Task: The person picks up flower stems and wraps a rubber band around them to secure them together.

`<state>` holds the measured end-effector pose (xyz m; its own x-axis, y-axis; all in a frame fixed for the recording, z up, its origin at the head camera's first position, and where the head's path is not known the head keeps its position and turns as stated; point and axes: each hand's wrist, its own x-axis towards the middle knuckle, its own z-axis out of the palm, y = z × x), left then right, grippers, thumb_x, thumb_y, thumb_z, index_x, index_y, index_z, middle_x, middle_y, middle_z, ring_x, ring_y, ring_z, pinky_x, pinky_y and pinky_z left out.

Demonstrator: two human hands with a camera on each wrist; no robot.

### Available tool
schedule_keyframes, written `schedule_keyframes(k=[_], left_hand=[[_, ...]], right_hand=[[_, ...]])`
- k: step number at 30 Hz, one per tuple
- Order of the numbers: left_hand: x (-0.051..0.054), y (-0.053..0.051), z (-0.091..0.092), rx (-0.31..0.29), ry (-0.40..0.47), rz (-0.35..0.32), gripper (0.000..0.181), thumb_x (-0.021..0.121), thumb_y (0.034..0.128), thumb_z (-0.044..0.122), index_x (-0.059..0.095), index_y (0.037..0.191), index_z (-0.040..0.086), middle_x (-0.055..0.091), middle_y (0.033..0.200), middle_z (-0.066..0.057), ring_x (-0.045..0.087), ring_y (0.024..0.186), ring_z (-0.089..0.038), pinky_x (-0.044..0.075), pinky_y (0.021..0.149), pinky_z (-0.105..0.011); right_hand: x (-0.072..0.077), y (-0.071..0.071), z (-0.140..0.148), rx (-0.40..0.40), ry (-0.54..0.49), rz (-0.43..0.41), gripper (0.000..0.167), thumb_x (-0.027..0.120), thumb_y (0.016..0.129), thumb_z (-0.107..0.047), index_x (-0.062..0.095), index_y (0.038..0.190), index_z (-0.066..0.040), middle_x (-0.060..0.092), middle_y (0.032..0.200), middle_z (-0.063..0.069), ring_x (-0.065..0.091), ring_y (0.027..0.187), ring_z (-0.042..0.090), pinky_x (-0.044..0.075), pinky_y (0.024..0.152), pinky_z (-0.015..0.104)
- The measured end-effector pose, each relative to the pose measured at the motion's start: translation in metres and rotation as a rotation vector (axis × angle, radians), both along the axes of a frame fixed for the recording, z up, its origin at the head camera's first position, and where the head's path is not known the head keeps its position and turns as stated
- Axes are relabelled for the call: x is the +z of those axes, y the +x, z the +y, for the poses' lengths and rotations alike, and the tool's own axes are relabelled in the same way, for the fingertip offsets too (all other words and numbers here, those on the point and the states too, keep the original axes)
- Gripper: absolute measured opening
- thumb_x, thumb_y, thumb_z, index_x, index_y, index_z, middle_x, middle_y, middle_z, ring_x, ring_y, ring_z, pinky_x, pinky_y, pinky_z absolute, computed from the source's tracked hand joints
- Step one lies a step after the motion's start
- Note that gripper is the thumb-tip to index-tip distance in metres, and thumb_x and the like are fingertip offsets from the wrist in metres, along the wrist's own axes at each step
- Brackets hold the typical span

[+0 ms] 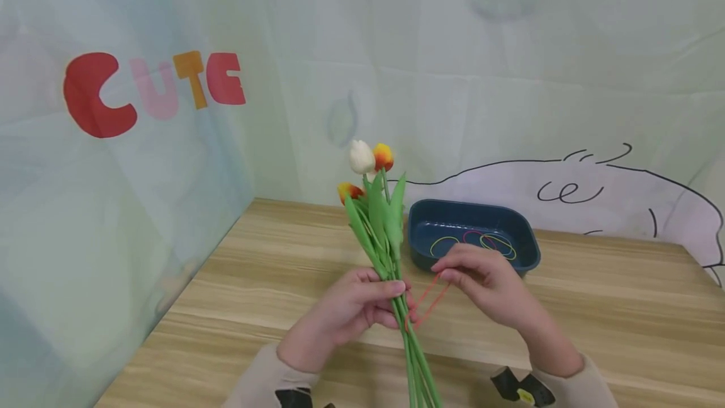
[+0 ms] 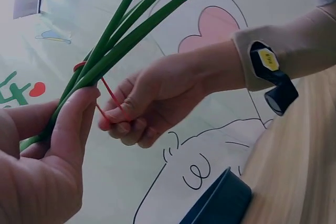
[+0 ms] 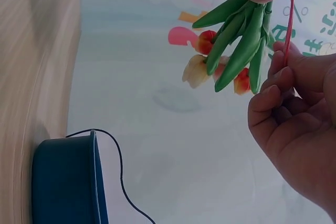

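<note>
A bunch of artificial tulips (image 1: 391,225) with white and orange-red heads leans over the table. My left hand (image 1: 362,301) grips its green stems (image 2: 118,40) below the leaves, thumb across the front. A red rubber band (image 1: 432,301) loops round the stems just under that hand. Pulled to the right, the band is stretched taut between the stems and my right hand (image 1: 493,282). In the right wrist view, thumb and fingertips of the right hand (image 3: 294,98) pinch the band's end. The lower stem ends run out of the head view.
Behind the right hand stands a dark blue plastic basin (image 1: 472,209) with several loose rubber bands (image 1: 498,245) in yellow and pink. A wood-grain table (image 1: 226,307) lies beneath. Printed cloth (image 1: 317,30) hangs along the back and left sides.
</note>
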<state>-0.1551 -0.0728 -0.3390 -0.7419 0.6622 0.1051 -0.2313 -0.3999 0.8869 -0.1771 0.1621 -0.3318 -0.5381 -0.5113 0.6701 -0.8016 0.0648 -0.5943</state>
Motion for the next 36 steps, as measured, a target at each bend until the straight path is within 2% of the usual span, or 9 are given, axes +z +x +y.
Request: schedule_keyframes(k=[5,8,13,16,22,25,27,31,36], left_hand=[[0.004,-0.002,-0.007,0.018,0.065,0.004,0.012,0.056,0.0945,0.007,0.067,0.092,0.009,0.071,0.082,-0.001,0.071,0.077,-0.014,0.061,0.073,-0.027],[0.004,-0.004,-0.009,0.017,0.098,-0.004,0.006,0.061,0.0933,0.011,0.067,0.092,0.009,0.07,0.082,-0.001,0.071,0.076,-0.013,0.061,0.073,-0.026],[0.003,-0.004,-0.009,-0.029,0.108,-0.03,0.009,0.07,0.0879,0.019,0.067,0.092,0.011,0.069,0.082,0.0,0.071,0.077,-0.011,0.06,0.075,-0.026],[0.002,-0.004,-0.008,-0.08,0.129,-0.017,0.008,0.068,0.0893,0.019,0.067,0.093,0.011,0.069,0.083,0.001,0.07,0.077,-0.01,0.06,0.072,-0.024],[0.003,-0.001,-0.008,-0.137,0.201,0.028,0.007,0.061,0.0939,0.015,0.065,0.096,0.01,0.071,0.087,0.001,0.07,0.08,-0.009,0.06,0.074,-0.023],[0.004,-0.001,-0.009,-0.136,0.235,0.036,0.008,0.06,0.0947,0.014,0.066,0.098,0.01,0.071,0.088,0.001,0.07,0.082,-0.009,0.059,0.077,-0.024],[0.005,0.0,-0.01,-0.125,0.247,0.027,0.008,0.061,0.0939,0.015,0.066,0.098,0.01,0.071,0.087,0.001,0.07,0.081,-0.01,0.059,0.077,-0.024],[0.008,0.001,-0.012,-0.103,0.28,0.018,0.008,0.061,0.094,0.015,0.067,0.097,0.011,0.072,0.087,0.001,0.07,0.08,-0.01,0.059,0.076,-0.023],[0.013,0.004,-0.013,-0.092,0.373,0.007,0.011,0.056,0.0967,0.011,0.067,0.098,0.009,0.072,0.09,0.0,0.07,0.084,-0.009,0.058,0.08,-0.022]], right_hand=[[-0.001,-0.001,0.002,0.034,-0.025,-0.048,0.022,0.059,0.085,0.017,0.066,0.095,-0.002,0.062,0.086,0.003,0.055,0.075,0.012,0.05,0.056,0.022],[-0.003,-0.003,0.005,0.145,-0.108,-0.14,0.017,0.054,0.091,0.011,0.063,0.095,-0.003,0.058,0.086,0.003,0.051,0.074,0.014,0.047,0.057,0.024],[-0.007,-0.012,0.007,0.468,-0.292,-0.279,0.016,0.043,0.099,0.003,0.057,0.098,-0.004,0.045,0.084,0.007,0.04,0.073,0.022,0.031,0.054,0.034],[-0.01,-0.016,0.005,0.655,-0.372,-0.357,0.016,0.039,0.101,-0.001,0.054,0.098,-0.004,0.039,0.083,0.009,0.033,0.072,0.023,0.021,0.055,0.036],[-0.013,-0.019,0.0,0.971,-0.514,-0.584,0.017,0.038,0.103,-0.008,0.055,0.099,-0.006,0.024,0.08,0.004,0.022,0.063,0.016,0.013,0.054,0.027],[-0.013,-0.02,-0.002,1.096,-0.573,-0.642,0.019,0.039,0.103,-0.007,0.058,0.106,-0.005,0.02,0.079,0.004,0.021,0.055,0.012,0.012,0.049,0.023],[-0.013,-0.02,-0.002,1.144,-0.589,-0.645,0.019,0.039,0.102,-0.005,0.057,0.108,-0.004,0.019,0.08,0.004,0.021,0.051,0.009,0.011,0.045,0.022],[-0.014,-0.023,0.0,1.156,-0.566,-0.611,0.02,0.037,0.103,-0.005,0.055,0.109,-0.003,0.018,0.079,0.005,0.021,0.054,0.011,0.011,0.046,0.022],[-0.022,-0.028,0.003,1.06,-0.471,-0.544,0.022,0.033,0.103,-0.003,0.054,0.109,-0.004,0.025,0.082,0.007,0.024,0.063,0.017,0.014,0.052,0.027]])
